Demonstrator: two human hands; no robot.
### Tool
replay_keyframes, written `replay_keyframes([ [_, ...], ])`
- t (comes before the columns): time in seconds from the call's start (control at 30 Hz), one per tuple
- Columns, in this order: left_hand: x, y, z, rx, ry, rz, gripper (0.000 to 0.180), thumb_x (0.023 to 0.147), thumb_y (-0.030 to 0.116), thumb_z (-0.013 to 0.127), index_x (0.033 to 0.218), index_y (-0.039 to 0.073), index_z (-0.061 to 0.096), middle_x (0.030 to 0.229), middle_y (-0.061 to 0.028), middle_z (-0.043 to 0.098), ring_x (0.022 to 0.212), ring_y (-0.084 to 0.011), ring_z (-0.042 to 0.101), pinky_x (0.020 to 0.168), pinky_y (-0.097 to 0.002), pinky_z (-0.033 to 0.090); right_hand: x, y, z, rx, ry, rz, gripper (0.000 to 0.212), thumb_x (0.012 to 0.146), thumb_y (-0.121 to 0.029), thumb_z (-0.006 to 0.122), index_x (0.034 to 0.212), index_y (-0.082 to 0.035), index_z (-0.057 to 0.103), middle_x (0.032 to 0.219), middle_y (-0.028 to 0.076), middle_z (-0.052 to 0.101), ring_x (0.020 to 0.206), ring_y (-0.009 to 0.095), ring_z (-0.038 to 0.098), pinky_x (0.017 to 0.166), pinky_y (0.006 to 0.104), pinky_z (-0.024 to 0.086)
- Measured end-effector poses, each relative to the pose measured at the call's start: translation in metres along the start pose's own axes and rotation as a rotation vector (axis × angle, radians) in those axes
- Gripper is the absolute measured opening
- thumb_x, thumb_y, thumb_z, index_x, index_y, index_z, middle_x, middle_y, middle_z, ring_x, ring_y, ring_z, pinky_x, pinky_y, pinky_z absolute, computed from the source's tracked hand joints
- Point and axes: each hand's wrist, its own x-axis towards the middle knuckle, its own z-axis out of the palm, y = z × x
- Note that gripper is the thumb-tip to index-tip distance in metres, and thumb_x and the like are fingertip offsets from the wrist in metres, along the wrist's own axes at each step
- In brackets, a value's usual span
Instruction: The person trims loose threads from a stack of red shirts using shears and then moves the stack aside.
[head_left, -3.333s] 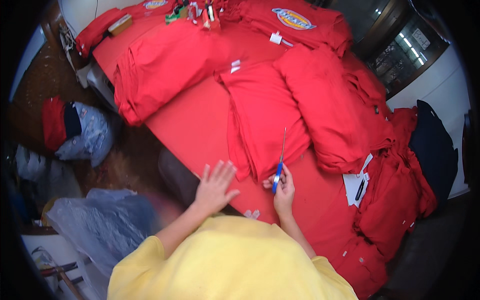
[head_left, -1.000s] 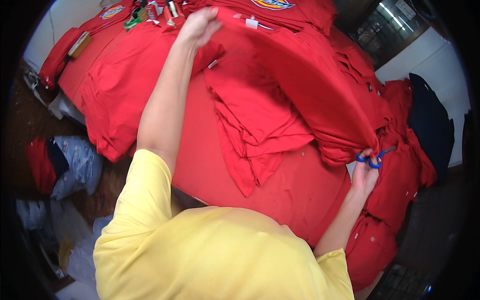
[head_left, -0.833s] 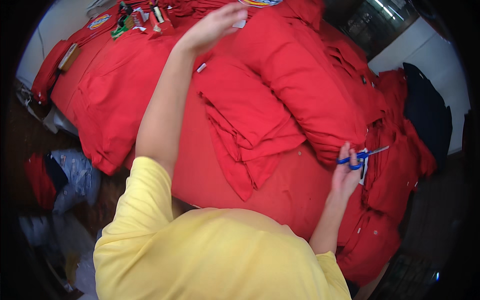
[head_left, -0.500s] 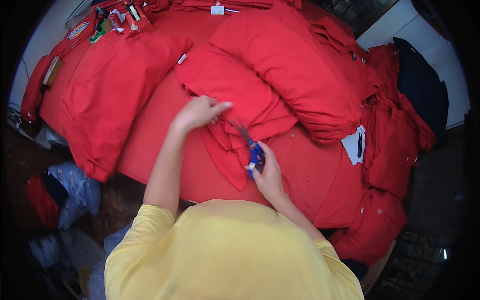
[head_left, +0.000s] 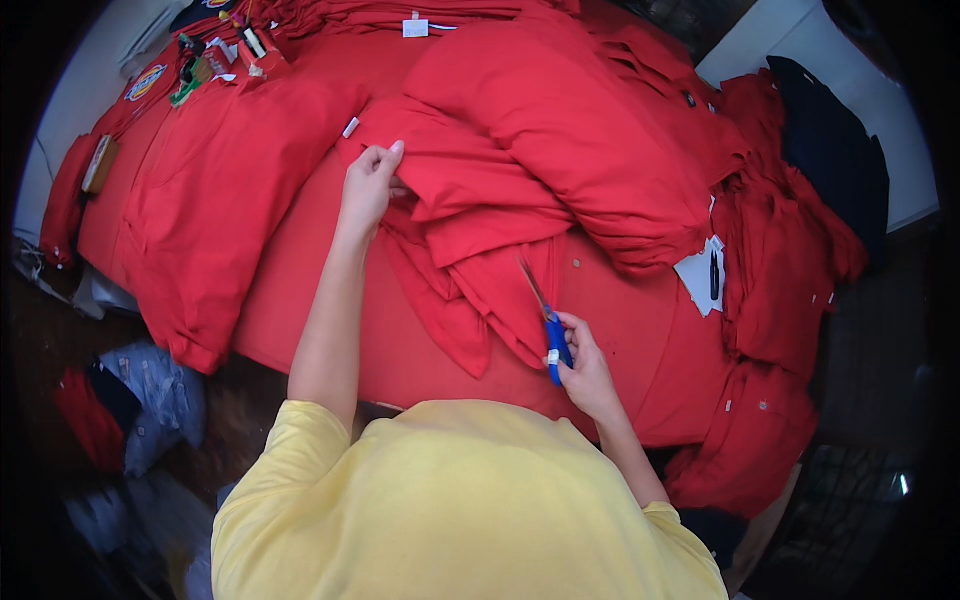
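My left hand (head_left: pixel 369 186) reaches out over the table and pinches the edge of a folded red garment (head_left: pixel 470 190) in the middle of the pile. My right hand (head_left: pixel 586 366) is close to my body and grips blue-handled scissors (head_left: pixel 546 325), blades pointing up and away over a red sleeve flap (head_left: pixel 500 300). My yellow shirt fills the lower part of the view.
More red garments (head_left: pixel 210 190) cover the table at left, and a thick red stack (head_left: pixel 590 130) lies at right. A white tag with a dark pen (head_left: pixel 705 272) sits at right. Dark blue cloth (head_left: pixel 830 150) lies far right. Bags of clothes (head_left: pixel 140 410) are on the floor at left.
My left hand came back from the far side of the table to the middle garment. My right hand brought the scissors from the right edge in front of me.
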Motion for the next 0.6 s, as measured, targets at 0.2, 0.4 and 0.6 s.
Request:
replay_keyframes([
  [0.2,-0.054,-0.013,0.011,0.619,-0.405,0.506,0.065,0.077,0.024,0.073,0.129,0.0,0.044,0.127,-0.0161,0.05,0.119,-0.0295,0.045,0.104,-0.0371,0.033,0.008,0.015,0.011,0.172,0.097,-0.081,0.057,0.081,0.012,0.049,0.135,0.0,0.034,0.099,0.006,0.047,0.09,0.012,0.057,0.083,0.0259,0.048],
  [0.4,-0.076,0.005,0.025,0.699,-0.096,0.585,0.025,0.086,0.021,0.064,0.102,0.002,0.062,0.106,-0.0147,0.059,0.097,-0.022,0.056,0.083,-0.0363,0.043,0.012,0.021,0.009,0.327,0.131,-0.143,0.056,0.082,0.009,0.047,0.135,0.0,0.033,0.103,0.009,0.048,0.09,0.016,0.059,0.084,0.031,0.051],
  [0.6,-0.049,0.0,0.034,-0.547,-0.114,-0.166,0.032,0.095,0.03,0.053,0.113,0.003,0.057,0.102,-0.0041,0.065,0.082,-0.0142,0.061,0.077,-0.0292,0.047,0.009,0.024,0.012,0.42,0.172,-0.225,0.056,0.085,0.005,0.049,0.137,0.002,0.029,0.106,0.01,0.049,0.093,0.017,0.059,0.086,0.0327,0.05],
])
